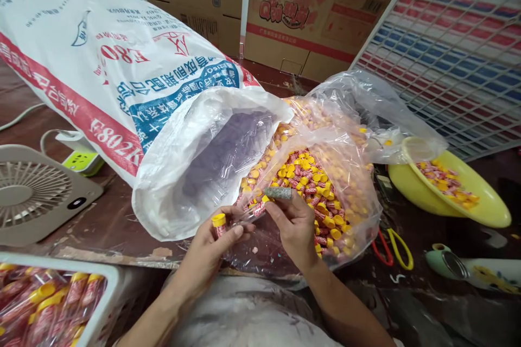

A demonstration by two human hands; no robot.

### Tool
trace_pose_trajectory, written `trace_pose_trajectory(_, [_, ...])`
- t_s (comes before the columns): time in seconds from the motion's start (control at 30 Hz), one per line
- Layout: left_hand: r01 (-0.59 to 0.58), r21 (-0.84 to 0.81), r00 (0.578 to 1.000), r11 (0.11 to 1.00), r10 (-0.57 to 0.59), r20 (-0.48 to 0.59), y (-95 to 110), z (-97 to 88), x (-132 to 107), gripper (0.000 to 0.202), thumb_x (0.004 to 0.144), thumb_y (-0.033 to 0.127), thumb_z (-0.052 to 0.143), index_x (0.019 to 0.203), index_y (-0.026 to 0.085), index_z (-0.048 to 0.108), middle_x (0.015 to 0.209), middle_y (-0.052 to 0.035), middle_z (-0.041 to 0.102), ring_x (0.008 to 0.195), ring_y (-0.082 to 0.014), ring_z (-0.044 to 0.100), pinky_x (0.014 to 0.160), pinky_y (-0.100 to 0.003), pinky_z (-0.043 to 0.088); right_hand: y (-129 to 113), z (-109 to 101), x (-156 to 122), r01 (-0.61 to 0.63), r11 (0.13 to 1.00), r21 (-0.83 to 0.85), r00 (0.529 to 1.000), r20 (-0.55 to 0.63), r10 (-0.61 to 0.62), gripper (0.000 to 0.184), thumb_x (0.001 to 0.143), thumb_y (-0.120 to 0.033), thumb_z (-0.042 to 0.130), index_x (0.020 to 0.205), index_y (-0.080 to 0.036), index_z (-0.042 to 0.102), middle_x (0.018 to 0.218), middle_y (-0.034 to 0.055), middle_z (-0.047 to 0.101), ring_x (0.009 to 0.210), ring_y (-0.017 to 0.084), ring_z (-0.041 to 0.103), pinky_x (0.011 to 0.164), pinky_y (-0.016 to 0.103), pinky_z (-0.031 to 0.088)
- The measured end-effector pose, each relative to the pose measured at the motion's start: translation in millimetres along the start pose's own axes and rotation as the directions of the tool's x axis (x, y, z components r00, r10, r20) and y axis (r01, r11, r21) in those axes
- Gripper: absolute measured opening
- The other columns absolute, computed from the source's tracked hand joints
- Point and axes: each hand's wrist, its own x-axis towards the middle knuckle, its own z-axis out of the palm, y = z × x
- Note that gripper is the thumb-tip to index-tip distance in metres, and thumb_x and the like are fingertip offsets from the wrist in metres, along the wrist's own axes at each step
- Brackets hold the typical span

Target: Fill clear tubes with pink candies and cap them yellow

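Observation:
My left hand (pixel 215 244) is closed around a small bottle (pixel 218 222) with a yellow cap and a red-and-white label. My right hand (pixel 295 227) pinches a second yellow-capped bottle (pixel 259 208) between thumb and fingers. A grey speckled wrap (pixel 279 193) covers one right fingertip. Something clear and plastic, hard to make out, stretches between both hands. Just beyond them, a transparent bag (pixel 358 200) lies open, full of the same little bottles (pixel 321 190). The mouth of a big white woven sack (pixel 163 195) faces my hands from the left.
At lower left stands a white basket (pixel 114 287) holding clear packs of bottles. A fan (pixel 32 195) and a green socket block (pixel 83 161) are on the left. Scissors (pixel 401 249), a yellow bowl (pixel 407 190) and a flask (pixel 488 274) lie right; cartons (pixel 297 38) stand behind.

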Motion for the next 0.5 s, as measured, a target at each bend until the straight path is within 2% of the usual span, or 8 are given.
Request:
trace_pose_trajectory(0.07, [-0.009, 0.052, 0.995, 0.999, 0.004, 0.096, -3, 2.0, 1, 0.036, 0.083, 0.038, 0.078, 0.109, 0.017, 0.065, 0.097, -0.0052, 0.072, 0.090, -0.0186, 0.067, 0.086, -0.030, 0.051, -1, -4, -1, 0.054, 0.990, -0.133, 0.995, 0.091, -0.043, 0.009, 0.099, -0.030, 0.062, 0.102, -0.024, 0.067, 0.092, 0.0022, 0.074, 0.086, 0.020, 0.072, 0.080, 0.032, 0.060])
trace_pose_trajectory(0.13, [-0.018, 0.072, 0.987, 0.997, 0.006, 0.159, -2, 3.5, 2, 0.035, 0.085, 0.040, 0.076, 0.108, 0.016, 0.067, 0.093, -0.0040, 0.071, 0.085, -0.0176, 0.065, 0.082, -0.029, 0.051, -3, -8, -1, 0.176, 0.946, -0.273, 0.969, 0.215, -0.118, 0.015, 0.101, -0.034, 0.058, 0.106, -0.023, 0.067, 0.098, 0.0055, 0.071, 0.096, 0.023, 0.069, 0.086, 0.036, 0.058])
trace_pose_trajectory(0.2, [-0.014, 0.048, 0.987, 0.999, 0.006, 0.162, 0, 5.2, 3, 0.035, 0.084, 0.042, 0.075, 0.106, 0.016, 0.068, 0.091, -0.0043, 0.071, 0.084, -0.0181, 0.066, 0.080, -0.029, 0.051, -5, -11, -1, 0.345, 0.871, -0.350, 0.911, 0.348, -0.221, 0.029, 0.097, -0.043, 0.064, 0.115, -0.021, 0.063, 0.111, 0.0105, 0.069, 0.110, 0.028, 0.065, 0.095, 0.043, 0.056])
trace_pose_trajectory(0.27, [0.004, 0.000, 0.987, 1.000, -0.004, 0.159, 3, 7.2, 4, 0.034, 0.083, 0.042, 0.076, 0.103, 0.016, 0.068, 0.091, -0.0053, 0.072, 0.084, -0.0192, 0.068, 0.080, -0.029, 0.053, -2, -11, -2, 0.473, 0.783, -0.403, 0.855, 0.423, -0.299, 0.052, 0.088, -0.051, 0.074, 0.124, -0.019, 0.056, 0.122, 0.0152, 0.065, 0.118, 0.032, 0.061, 0.101, 0.048, 0.053])
trace_pose_trajectory(0.3, [0.020, -0.023, 0.986, 1.000, -0.016, 0.167, 5, 8.2, 4, 0.034, 0.082, 0.042, 0.077, 0.102, 0.015, 0.068, 0.091, -0.0056, 0.072, 0.083, -0.0193, 0.068, 0.080, -0.030, 0.053, 0, -9, -3, 0.514, 0.740, -0.433, 0.839, 0.432, -0.330, 0.058, 0.084, -0.052, 0.078, 0.125, -0.018, 0.054, 0.123, 0.0165, 0.064, 0.118, 0.033, 0.061, 0.102, 0.049, 0.053])
trace_pose_trajectory(0.37, [0.053, -0.061, 0.980, 0.997, -0.040, 0.195, 6, 10.2, 5, 0.034, 0.081, 0.041, 0.079, 0.100, 0.015, 0.067, 0.088, -0.0050, 0.071, 0.080, -0.0185, 0.069, 0.079, -0.029, 0.054, 4, -4, -6, 0.558, 0.674, -0.485, 0.826, 0.408, -0.389, 0.058, 0.081, -0.052, 0.081, 0.120, -0.018, 0.053, 0.116, 0.0164, 0.065, 0.112, 0.033, 0.063, 0.098, 0.052, 0.055])
trace_pose_trajectory(0.43, [0.085, -0.071, 0.970, 0.994, -0.066, 0.236, 8, 11.5, 7, 0.034, 0.079, 0.040, 0.081, 0.096, 0.015, 0.065, 0.085, -0.0039, 0.070, 0.078, -0.0173, 0.069, 0.076, -0.027, 0.054, 7, 1, -9, 0.581, 0.638, -0.505, 0.813, 0.382, -0.439, 0.054, 0.079, -0.053, 0.081, 0.111, -0.019, 0.054, 0.105, 0.0139, 0.067, 0.102, 0.033, 0.065, 0.092, 0.052, 0.057])
trace_pose_trajectory(0.5, [0.117, -0.012, 0.949, 0.993, -0.108, 0.295, 11, 11.2, 10, 0.033, 0.078, 0.040, 0.080, 0.093, 0.015, 0.065, 0.082, -0.0035, 0.069, 0.074, -0.0167, 0.067, 0.072, -0.027, 0.053, 4, 3, -9, 0.596, 0.629, -0.499, 0.802, 0.399, -0.444, 0.054, 0.079, -0.055, 0.081, 0.108, -0.020, 0.054, 0.101, 0.0128, 0.067, 0.101, 0.034, 0.066, 0.092, 0.054, 0.057])
